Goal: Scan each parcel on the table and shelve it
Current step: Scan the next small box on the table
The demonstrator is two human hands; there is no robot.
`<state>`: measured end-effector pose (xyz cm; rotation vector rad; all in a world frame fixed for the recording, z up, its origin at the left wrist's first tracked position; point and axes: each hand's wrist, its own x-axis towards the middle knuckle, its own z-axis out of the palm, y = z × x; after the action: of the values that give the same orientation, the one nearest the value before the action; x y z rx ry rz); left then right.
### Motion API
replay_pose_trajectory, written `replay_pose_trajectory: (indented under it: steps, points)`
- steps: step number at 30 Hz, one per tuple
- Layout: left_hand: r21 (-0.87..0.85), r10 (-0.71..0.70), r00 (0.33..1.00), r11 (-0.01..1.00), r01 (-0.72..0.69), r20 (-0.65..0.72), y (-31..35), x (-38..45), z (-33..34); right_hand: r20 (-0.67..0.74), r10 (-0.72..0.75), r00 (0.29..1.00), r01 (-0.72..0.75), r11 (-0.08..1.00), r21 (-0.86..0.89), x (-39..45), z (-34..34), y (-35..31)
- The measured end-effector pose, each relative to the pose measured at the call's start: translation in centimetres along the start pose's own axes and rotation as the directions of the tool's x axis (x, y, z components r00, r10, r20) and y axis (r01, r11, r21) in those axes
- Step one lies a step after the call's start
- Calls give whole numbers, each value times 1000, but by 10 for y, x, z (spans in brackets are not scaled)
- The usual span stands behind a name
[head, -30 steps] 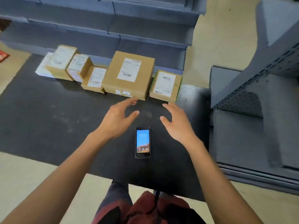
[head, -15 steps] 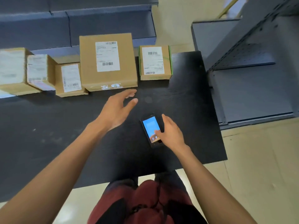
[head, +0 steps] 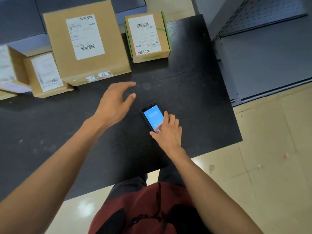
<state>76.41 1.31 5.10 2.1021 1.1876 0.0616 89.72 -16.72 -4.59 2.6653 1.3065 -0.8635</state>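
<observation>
Several cardboard parcels with white labels line the far side of the black table (head: 194,102): a large box (head: 86,41), a small green-edged box (head: 148,36) to its right, and smaller boxes (head: 45,75) at the left. A black handheld scanner (head: 152,116) with a lit blue screen lies flat on the table. My right hand (head: 168,132) grips its near end, thumb on one side and fingers on the other. My left hand (head: 114,105) hovers open over the table, just in front of the large box, holding nothing.
Grey metal shelving (head: 263,48) stands right of the table, with a low flat shelf and a perforated back panel. More grey shelves (head: 20,19) run behind the parcels. Beige floor tiles (head: 270,149) show at right and below.
My right hand came down from above the table onto the scanner and closed on its near end. The view swung right and closer. My left hand stayed open near the large box.
</observation>
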Motion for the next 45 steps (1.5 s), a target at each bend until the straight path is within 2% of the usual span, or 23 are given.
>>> replay_pose_trajectory:
  steps: [9,15,23,27,36,45]
  points:
    - [7,64,998,998,-63,-22,2,10,6,11,-33,999,32,998,50,6,-2,1]
    - [40,84,996,996,-84,-1,1,15,6,-47,-17,999,24,989,143,7,-12,8]
    - [147,195,980,971,-189,-32,16,49,-8,-108,83,991,-33,916,399,24,-81,12]
    - [230,231,972,949,-214,-50,24,71,-12,-107,99,989,-43,900,434,37,-129,3]
    - [556,109,992,821,-126,64,8,118,-1,-45,43,998,-19,902,432,64,-196,-18]
    - [617,37,996,783,-83,86,-1,133,9,-38,33,999,-16,923,384,97,-214,-32]
